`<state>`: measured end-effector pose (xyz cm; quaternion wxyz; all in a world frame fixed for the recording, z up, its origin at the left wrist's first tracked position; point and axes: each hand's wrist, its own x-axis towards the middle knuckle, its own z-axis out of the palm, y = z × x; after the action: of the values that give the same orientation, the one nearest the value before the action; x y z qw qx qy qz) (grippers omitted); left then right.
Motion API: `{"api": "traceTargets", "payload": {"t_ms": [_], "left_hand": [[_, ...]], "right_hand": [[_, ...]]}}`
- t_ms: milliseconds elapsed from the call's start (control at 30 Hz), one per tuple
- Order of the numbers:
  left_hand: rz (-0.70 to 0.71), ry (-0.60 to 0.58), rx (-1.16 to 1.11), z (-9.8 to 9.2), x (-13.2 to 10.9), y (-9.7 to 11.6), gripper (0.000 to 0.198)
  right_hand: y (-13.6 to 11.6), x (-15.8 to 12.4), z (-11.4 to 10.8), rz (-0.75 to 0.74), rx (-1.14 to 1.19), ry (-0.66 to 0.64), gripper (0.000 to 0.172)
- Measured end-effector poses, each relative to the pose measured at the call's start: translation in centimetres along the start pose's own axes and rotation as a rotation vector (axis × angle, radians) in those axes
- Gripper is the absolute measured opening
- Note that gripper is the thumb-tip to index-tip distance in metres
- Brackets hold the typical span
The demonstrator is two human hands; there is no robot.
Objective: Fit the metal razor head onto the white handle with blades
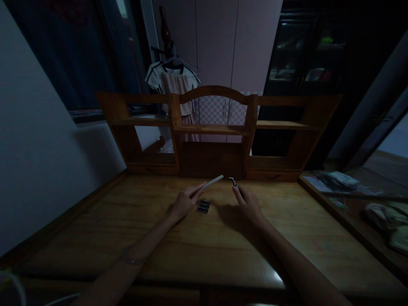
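My left hand (pixel 186 201) is closed around the lower end of a slim, pale flat stick with a rounded tip (pixel 214 181), which slants up and to the right above the desk. In my right hand (pixel 249 205) is a slim dark tool with a bent, shiny metal tip (pixel 234 182). That tip points left toward the end of the stick, with a small gap between them. Below, between both hands, several small dark strips (pixel 203 207) lie side by side on the wooden desk (pixel 204 250). The dim light hides finer detail.
A wooden shelf unit (pixel 216 129) stands along the desk's back edge. A white wall (pixel 35 140) borders the left side. Cloth (pixel 382 223) and a pale bundle (pixel 342 180) lie beyond the right edge. Clothes hang on a rack (pixel 174 78) behind.
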<state>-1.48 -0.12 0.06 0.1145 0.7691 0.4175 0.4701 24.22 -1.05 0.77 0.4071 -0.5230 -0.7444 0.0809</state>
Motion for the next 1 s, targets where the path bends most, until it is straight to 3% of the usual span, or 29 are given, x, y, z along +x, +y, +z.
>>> {"api": "traceTargets", "payload": {"t_ms": [200,500,733,867,1000], "left_hand": [[0.037,-0.056,0.0,0.0,0.0,0.5,0.037],[0.045,-0.038,0.004,0.1,0.0,0.4,0.037],[0.02,0.005,0.029,-0.1,0.1,0.2,0.038],[0.038,0.004,0.007,-0.2,0.1,0.7,0.037],[0.045,0.001,0.002,-0.3,0.1,1.1,0.036]], "right_hand": [[0.1,-0.1,0.7,-0.008,-0.053,-0.045,0.039],[-0.1,0.0,0.7,-0.004,-0.066,-0.032,0.041],[-0.4,0.0,0.0,0.006,0.019,0.033,0.04],[-0.6,0.0,0.2,0.002,0.044,-0.029,0.038],[-0.9,-0.2,0.1,0.068,0.221,0.017,0.039]]}}
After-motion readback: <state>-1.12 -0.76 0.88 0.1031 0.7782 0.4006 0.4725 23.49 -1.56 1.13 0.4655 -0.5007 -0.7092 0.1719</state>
